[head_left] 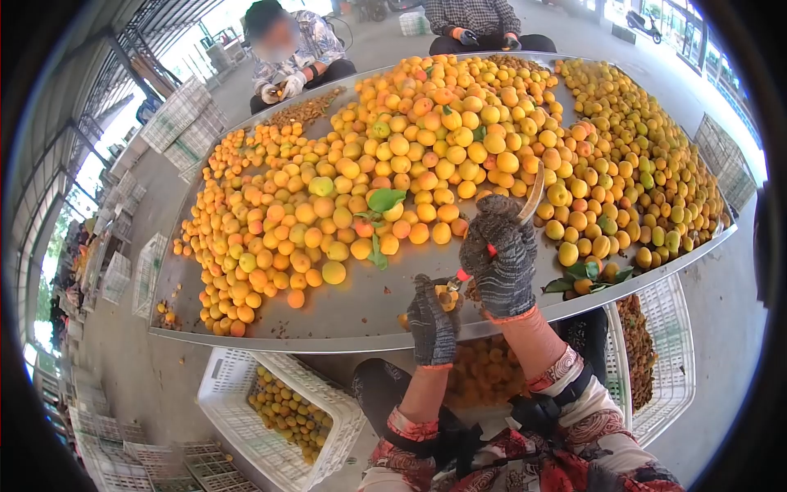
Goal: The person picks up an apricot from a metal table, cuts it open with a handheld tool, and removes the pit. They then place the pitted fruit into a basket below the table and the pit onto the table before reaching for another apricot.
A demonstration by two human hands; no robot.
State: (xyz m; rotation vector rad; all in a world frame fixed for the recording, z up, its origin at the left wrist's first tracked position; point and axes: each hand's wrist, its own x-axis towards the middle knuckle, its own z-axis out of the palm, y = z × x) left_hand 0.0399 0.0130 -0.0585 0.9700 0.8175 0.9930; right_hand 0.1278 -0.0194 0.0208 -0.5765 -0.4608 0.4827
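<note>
My left hand, in a dark grey knit glove with an orange cuff, is closed around an apricot near the table's front edge. Just to the right, my right hand, gloved alike, grips a slim tool with red parts. Its lower end meets the apricot, and a pale curved piece sticks up above the fist; the grip hides the tool's middle. A large heap of apricots covers much of the metal table beyond my hands, with green leaves among them.
Below the table's front edge, a white crate with apricots stands left, and another white crate with brownish pieces stands right. Two people sit across the table: one person with gloved hands together, another at the back. Stacked crates stand left.
</note>
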